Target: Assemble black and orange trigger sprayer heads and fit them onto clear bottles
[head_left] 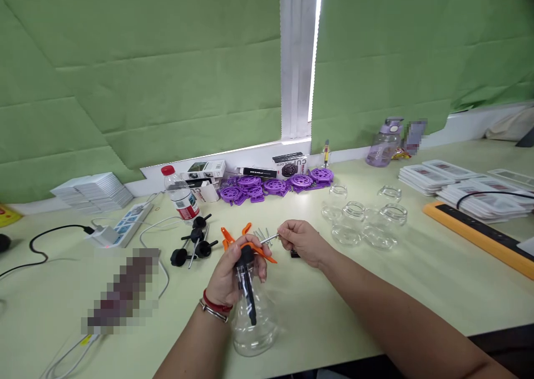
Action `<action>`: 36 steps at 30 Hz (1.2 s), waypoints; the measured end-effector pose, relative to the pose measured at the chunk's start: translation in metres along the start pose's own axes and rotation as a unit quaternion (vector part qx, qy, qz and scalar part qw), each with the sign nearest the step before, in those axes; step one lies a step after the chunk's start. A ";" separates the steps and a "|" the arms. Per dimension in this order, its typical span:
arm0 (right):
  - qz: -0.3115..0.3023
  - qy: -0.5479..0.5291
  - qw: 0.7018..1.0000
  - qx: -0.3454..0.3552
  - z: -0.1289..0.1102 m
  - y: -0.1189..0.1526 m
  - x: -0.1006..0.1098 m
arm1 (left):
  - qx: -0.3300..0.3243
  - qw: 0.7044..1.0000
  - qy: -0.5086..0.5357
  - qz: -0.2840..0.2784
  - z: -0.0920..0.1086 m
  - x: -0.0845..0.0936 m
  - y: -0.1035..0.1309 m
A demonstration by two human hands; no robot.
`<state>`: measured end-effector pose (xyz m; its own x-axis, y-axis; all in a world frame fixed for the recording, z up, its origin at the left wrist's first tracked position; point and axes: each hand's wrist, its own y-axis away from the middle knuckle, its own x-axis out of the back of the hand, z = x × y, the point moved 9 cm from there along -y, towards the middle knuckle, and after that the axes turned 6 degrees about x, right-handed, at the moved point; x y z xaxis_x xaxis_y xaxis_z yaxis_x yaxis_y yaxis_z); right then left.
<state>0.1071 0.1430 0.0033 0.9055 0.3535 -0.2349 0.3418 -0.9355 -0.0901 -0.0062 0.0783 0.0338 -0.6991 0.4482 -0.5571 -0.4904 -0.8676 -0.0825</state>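
My left hand (225, 279) is closed around the neck of a clear cone-shaped bottle (255, 337) near the table's front edge. A black cap (245, 256) sits in its mouth, with a dark tube (249, 295) reaching down inside. An orange lever-like part (266, 254) lies across the cap under my fingers; whether it is fixed there I cannot tell. Between thumb and finger, my right hand (303, 241) pinches a thin metal pin (269, 239), its other end close to the cap. More orange parts (227, 236) and several metal pins (258, 233) lie just behind.
Black caps with stems (202, 249) lie left of my hands, near a red-capped water bottle (181, 195). Clear bottles (347, 235) stand to the right. Purple plastic parts (275, 187) line the back. A power strip (133, 220) and an orange-edged bar (479, 240) flank the workspace.
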 end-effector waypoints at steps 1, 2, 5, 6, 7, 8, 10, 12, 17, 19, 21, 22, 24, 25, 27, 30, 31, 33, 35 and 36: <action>-0.003 0.010 1.000 0.018 -0.004 0.000 0.001 | 0.007 1.000 0.017 0.010 -0.001 0.002 -0.001; -0.007 0.017 0.999 0.035 -0.008 0.000 0.002 | 0.013 0.999 0.030 0.019 -0.002 0.004 -0.002; -0.032 0.003 0.999 0.042 -0.010 0.000 0.000 | 0.017 0.998 0.045 0.036 -0.003 0.008 -0.003; -0.039 -0.005 0.999 0.027 -0.007 0.000 -0.001 | 0.016 0.998 0.043 0.041 -0.003 0.009 -0.003; -0.042 -0.006 0.999 0.006 -0.002 0.000 -0.001 | 0.016 0.998 0.040 0.046 -0.003 0.010 -0.003; -0.041 0.001 0.999 -0.016 0.003 0.000 -0.001 | 0.016 0.998 0.036 0.050 -0.003 0.011 -0.003; -0.030 0.026 0.998 -0.040 0.009 0.001 0.002 | 0.017 0.998 0.028 0.054 -0.004 0.013 -0.003; -0.028 0.027 0.999 -0.028 0.007 0.001 0.002 | 0.016 0.998 0.025 0.053 -0.004 0.014 -0.003; -0.048 -0.007 0.998 -0.049 0.009 0.001 -0.002 | 0.017 0.998 0.038 0.037 -0.006 0.016 -0.004; -0.039 0.003 0.998 -0.057 0.011 0.000 0.001 | 0.023 0.998 0.041 0.029 -0.008 0.015 -0.005; -0.039 -0.011 0.998 -0.042 0.010 -0.002 0.002 | 0.025 0.998 0.042 0.026 -0.009 0.014 -0.006; -0.043 -0.023 0.998 -0.040 0.011 -0.003 0.002 | 0.024 0.998 0.043 0.026 -0.009 0.014 -0.006; -0.043 -0.028 0.997 -0.064 0.017 -0.003 0.004 | 0.021 0.998 0.048 0.026 -0.008 0.014 -0.006; -0.038 -0.019 0.996 -0.082 0.020 -0.003 0.006 | 0.021 0.998 0.049 0.026 -0.008 0.013 -0.006; -0.033 -0.010 0.995 -0.089 0.022 -0.003 0.009 | 0.022 0.998 0.050 0.027 -0.008 0.013 -0.005; -0.047 -0.046 0.996 -0.058 0.015 -0.004 0.005 | 0.022 0.998 0.052 0.030 -0.009 0.015 -0.005; -0.049 -0.056 0.996 -0.055 0.014 -0.004 0.004 | 0.021 0.998 0.053 0.031 -0.009 0.016 -0.005; -0.044 -0.056 0.995 -0.063 0.015 -0.004 0.004 | 0.023 0.998 0.053 0.030 -0.009 0.017 -0.006; -0.034 -0.042 0.997 -0.060 0.016 -0.006 0.007 | 0.029 0.998 0.052 0.028 -0.010 0.016 -0.006; -0.025 -0.033 0.998 -0.051 0.015 -0.007 0.010 | 0.030 0.998 0.052 0.028 -0.010 0.016 -0.006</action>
<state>0.1096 0.1535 -0.0133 0.8690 0.3965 -0.2961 0.4135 -0.9105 -0.0056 -0.0090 0.0890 0.0170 -0.6698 0.3725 -0.6423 -0.4851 -0.8745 -0.0013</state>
